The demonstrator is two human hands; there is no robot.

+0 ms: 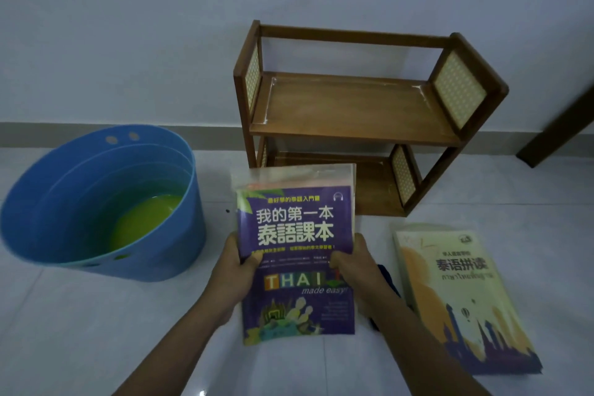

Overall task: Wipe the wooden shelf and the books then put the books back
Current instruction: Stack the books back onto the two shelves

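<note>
A two-tier wooden shelf (pixel 356 125) with woven side panels stands against the wall, both tiers bare. In front of it I hold a purple book (pixel 295 235) face up above the floor, with at least one more book stacked behind it. My left hand (pixel 233 270) grips its left edge and my right hand (pixel 356 270) grips its right edge, thumbs on the cover. A cream and yellow book (pixel 463 296) lies flat on the floor to the right. A dark blue cloth (pixel 387 280) peeks out beneath my right forearm.
A blue plastic bucket (pixel 41 228) with yellow-green liquid stands on the white tiled floor at the left. A dark wooden post (pixel 559 132) leans in at the right edge. The pale wall runs behind everything.
</note>
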